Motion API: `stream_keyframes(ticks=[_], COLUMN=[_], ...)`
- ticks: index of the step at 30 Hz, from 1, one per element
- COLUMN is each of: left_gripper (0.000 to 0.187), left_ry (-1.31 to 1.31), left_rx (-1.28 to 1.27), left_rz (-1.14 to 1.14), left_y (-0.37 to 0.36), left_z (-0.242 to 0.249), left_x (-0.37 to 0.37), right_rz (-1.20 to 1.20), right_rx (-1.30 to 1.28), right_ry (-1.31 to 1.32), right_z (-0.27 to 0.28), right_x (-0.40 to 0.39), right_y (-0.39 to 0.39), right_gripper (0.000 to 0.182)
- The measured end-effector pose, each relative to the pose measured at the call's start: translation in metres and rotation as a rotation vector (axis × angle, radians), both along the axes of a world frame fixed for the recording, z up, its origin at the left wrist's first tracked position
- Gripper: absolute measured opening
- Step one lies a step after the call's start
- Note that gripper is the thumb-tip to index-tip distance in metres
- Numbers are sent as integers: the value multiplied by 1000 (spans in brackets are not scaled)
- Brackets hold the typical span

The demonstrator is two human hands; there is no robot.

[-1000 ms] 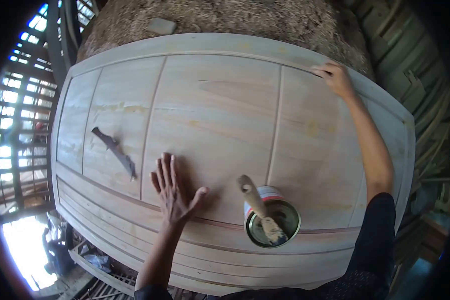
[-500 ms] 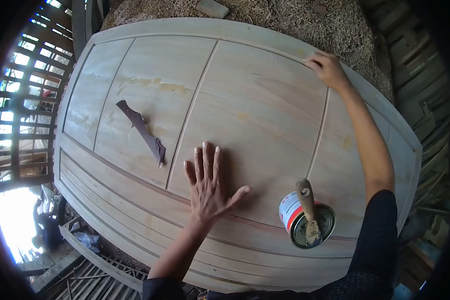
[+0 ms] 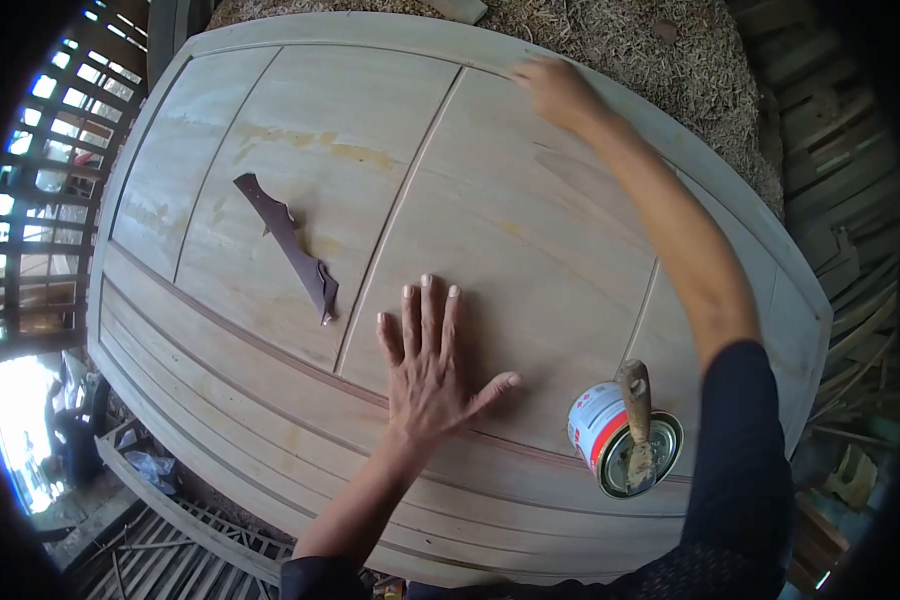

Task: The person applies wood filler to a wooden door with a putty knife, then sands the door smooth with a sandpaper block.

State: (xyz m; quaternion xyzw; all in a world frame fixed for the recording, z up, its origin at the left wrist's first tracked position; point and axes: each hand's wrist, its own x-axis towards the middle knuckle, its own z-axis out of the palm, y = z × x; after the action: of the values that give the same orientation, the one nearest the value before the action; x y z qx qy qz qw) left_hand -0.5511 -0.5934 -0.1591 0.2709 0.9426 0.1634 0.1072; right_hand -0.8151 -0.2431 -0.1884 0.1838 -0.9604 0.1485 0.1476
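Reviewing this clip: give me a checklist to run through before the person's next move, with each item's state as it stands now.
1. Left hand flat on the wooden panel, fingers spread: ok.
2. Right hand at the panel's far border, fingers curled: ok.
3. What, if anything, the right hand grips: cannot tell, the fingers hide it.
4. Can standing upright, apart from both hands: ok.
5. Work surface clear of loose items: not ok, a brown strip lies on it, left of the left hand.
6. Scraper put away: not ok, it rests on the can with its handle past the rim.
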Motion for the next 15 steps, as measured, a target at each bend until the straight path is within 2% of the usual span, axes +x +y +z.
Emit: stream_keyframes(ticks=[1, 4, 7, 10, 11, 12, 13, 15], left_gripper=[127, 127, 126, 124, 123, 122, 120, 118], left_ry=[0, -2, 18, 14, 2, -8, 10, 43], left_rx=[-18, -26, -20, -2, -7, -9, -15, -13], left_rz=[-4, -1, -4, -18, 8, 25, 12, 0], left_y=[0, 1, 1, 0, 0, 3, 4, 5], left_z=[0, 1, -1, 6, 8, 9, 9, 2], left_x=[0, 0, -1, 1, 2, 1, 1, 3], right_rz=[36, 91, -4, 39, 100, 14, -13, -37], right_rx=[37, -21, 62, -16, -1, 98, 71, -50], right_ry=[20, -24, -94, -108, -6, -110, -150, -138], right_z=[-8, -1, 18, 10, -10, -19, -42, -34], right_x=[-31, -45, 22, 22, -2, -28, -59, -57], right_y=[-18, -29, 31, 38, 21, 0, -10, -14], right_gripper=[12, 11, 15, 23, 20, 19, 14, 13])
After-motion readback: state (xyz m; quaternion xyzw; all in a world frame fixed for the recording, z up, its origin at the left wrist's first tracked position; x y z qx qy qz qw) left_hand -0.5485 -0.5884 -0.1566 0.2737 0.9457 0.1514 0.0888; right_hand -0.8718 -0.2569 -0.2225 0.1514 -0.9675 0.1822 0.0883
